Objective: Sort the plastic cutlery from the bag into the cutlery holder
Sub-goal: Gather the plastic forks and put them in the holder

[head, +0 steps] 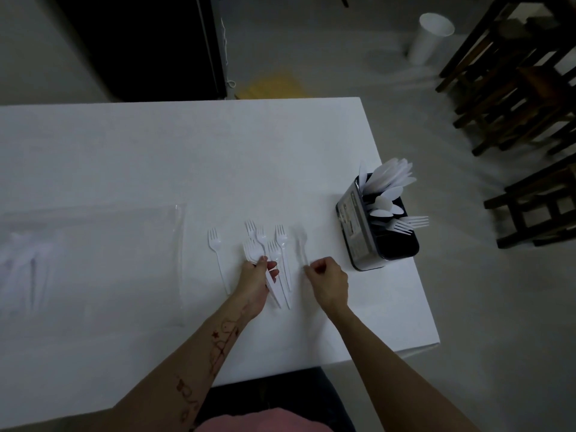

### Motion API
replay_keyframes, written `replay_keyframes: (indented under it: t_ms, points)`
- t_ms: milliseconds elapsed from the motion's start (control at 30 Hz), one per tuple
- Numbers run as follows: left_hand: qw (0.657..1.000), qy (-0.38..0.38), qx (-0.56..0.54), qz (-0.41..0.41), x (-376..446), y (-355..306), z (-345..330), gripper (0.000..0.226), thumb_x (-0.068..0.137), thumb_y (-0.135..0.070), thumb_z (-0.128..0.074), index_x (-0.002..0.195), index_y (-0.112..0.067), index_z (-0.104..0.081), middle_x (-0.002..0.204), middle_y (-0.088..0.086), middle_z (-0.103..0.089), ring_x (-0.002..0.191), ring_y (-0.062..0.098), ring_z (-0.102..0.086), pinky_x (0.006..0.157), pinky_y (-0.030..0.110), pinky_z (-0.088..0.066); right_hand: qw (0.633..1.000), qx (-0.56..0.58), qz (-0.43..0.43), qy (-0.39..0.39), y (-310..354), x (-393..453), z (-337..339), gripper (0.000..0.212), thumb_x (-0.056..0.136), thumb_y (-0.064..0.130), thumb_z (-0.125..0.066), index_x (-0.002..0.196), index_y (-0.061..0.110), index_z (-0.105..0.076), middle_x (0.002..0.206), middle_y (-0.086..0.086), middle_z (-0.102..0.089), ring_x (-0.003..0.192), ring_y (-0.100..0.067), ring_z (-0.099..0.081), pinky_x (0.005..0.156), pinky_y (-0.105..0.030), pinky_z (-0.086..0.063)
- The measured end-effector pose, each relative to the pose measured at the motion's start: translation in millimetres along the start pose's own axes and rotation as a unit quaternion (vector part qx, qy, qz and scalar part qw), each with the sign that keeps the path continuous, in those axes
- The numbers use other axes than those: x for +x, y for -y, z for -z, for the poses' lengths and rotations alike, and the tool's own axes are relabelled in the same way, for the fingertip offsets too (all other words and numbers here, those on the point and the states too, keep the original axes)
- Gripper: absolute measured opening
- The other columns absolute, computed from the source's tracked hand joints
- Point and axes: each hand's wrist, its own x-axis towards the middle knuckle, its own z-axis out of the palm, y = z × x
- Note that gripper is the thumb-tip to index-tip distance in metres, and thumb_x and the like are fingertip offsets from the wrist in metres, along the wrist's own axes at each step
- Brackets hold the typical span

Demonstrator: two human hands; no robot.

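White plastic forks (265, 244) loose on table, tines away. Clear bag (93, 263) flat at left, some cutlery inside, type unclear. Black holder (378, 232) upright: spoons, forks.

head view, steeply down onto table (156, 151)

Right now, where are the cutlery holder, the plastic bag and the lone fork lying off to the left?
cutlery holder (358, 232): head view, on its labelled side wall.
plastic bag (103, 260): head view, on its flat clear middle.
lone fork (219, 260): head view, on its handle.
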Motion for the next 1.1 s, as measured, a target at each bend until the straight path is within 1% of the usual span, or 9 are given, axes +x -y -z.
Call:
replay_keyframes:
  t_ms: [67, 100, 200, 267, 400, 500, 633, 900, 1100]
  points:
    - [1.0, 0.017, -0.023, -0.005, -2, -2, 0, 0.03, 0.1, -0.019, -0.046, 0.126, -0.004, -0.051, 0.092, 0.006, -0.061, 0.084, 0.019, -0.059, 0.072, 0.027, -0.048, 0.992, 0.122, 0.021, 0.038, 8, -6, 4, 0.012, 0.086, 0.026, -0.072, 0.09, 0.016, -0.067, 0.085, 0.001, -0.07, 0.077, -0.016, -0.067, 0.062, -0.03, -0.057]
    - [0.999, 0.03, -0.034, -0.005, -4, -2, 0, 0.03, 0.099, -0.022, -0.048, 0.123, -0.005, -0.053, 0.095, 0.007, -0.062, 0.088, 0.02, -0.061, 0.073, 0.028, -0.049, 0.986, 0.141, 0.041, 0.08, 13, -9, 5, 0.009, 0.085, 0.023, -0.073, 0.089, 0.016, -0.069, 0.083, 0.0, -0.071, 0.073, -0.014, -0.066, 0.057, -0.026, -0.055]
    - [0.997, 0.053, -0.045, -0.016, -7, -3, 0, 0.018, 0.098, -0.019, -0.05, 0.109, -0.007, -0.057, 0.099, 0.01, -0.063, 0.089, 0.021, -0.061, 0.074, 0.033, -0.052, 0.977, 0.106, 0.078, 0.169, 21, -17, 2, 0.01, 0.082, 0.026, -0.077, 0.086, 0.017, -0.075, 0.078, 0.002, -0.072, 0.065, -0.008, -0.063, 0.053, -0.021, -0.051]
    - [0.999, 0.021, -0.029, -0.036, -6, -3, 3, 0.012, 0.099, -0.012, -0.048, 0.103, -0.004, -0.056, 0.099, 0.013, -0.06, 0.083, 0.02, -0.06, 0.072, 0.033, -0.051, 0.982, 0.077, 0.081, 0.15, 23, -18, -6, 0.015, 0.082, 0.034, -0.075, 0.084, 0.019, -0.074, 0.077, 0.005, -0.071, 0.065, -0.009, -0.064, 0.054, -0.022, -0.053]
    - [0.997, -0.051, -0.028, -0.047, -1, -5, 16, 0.017, 0.101, -0.016, -0.044, 0.11, -0.003, -0.049, 0.086, 0.005, -0.057, 0.075, 0.015, -0.056, 0.069, 0.024, -0.048, 0.994, -0.09, 0.063, 0.016, 19, -12, -24, 0.024, 0.086, 0.037, -0.072, 0.09, 0.018, -0.059, 0.087, 0.002, -0.063, 0.074, -0.013, -0.059, 0.066, -0.022, -0.044]
    - [0.998, -0.05, -0.005, -0.044, 2, -4, 28, 0.021, 0.101, -0.02, -0.042, 0.113, -0.004, -0.05, 0.085, 0.004, -0.055, 0.075, 0.015, -0.054, 0.07, 0.024, -0.048, 0.986, -0.155, 0.053, 0.019, 17, -11, -30, 0.028, 0.087, 0.036, -0.07, 0.098, 0.016, -0.054, 0.096, -0.001, -0.057, 0.082, -0.018, -0.058, 0.07, -0.026, -0.044]
    - [0.999, -0.032, -0.007, -0.032, 2, -3, 39, 0.024, 0.101, -0.024, -0.043, 0.115, -0.004, -0.047, 0.088, 0.006, -0.054, 0.077, 0.018, -0.055, 0.075, 0.028, -0.05, 0.988, -0.147, 0.035, 0.005, 16, -7, -31, 0.02, 0.088, 0.03, -0.069, 0.095, 0.014, -0.057, 0.097, -0.004, -0.061, 0.087, -0.022, -0.062, 0.074, -0.033, -0.05]
    - [1.0, 0.013, 0.008, -0.021, -1, -5, 44, 0.02, 0.1, -0.012, -0.044, 0.119, -0.004, -0.045, 0.089, 0.005, -0.055, 0.077, 0.019, -0.056, 0.072, 0.029, -0.048, 0.985, -0.17, -0.007, 0.013, 22, -6, -33, 0.02, 0.092, 0.027, -0.063, 0.103, 0.011, -0.057, 0.105, -0.007, -0.061, 0.095, -0.024, -0.06, 0.073, -0.03, -0.043]
    - [0.999, 0.032, 0.021, -0.026, -1, -5, 45, 0.02, 0.101, -0.013, -0.042, 0.119, -0.004, -0.044, 0.092, 0.005, -0.057, 0.08, 0.018, -0.056, 0.074, 0.029, -0.048, 0.986, -0.165, 0.031, 0.003, 19, -10, -30, 0.017, 0.091, 0.016, -0.061, 0.105, 0.011, -0.051, 0.097, -0.006, -0.063, 0.085, -0.022, -0.061, 0.068, -0.03, -0.047]
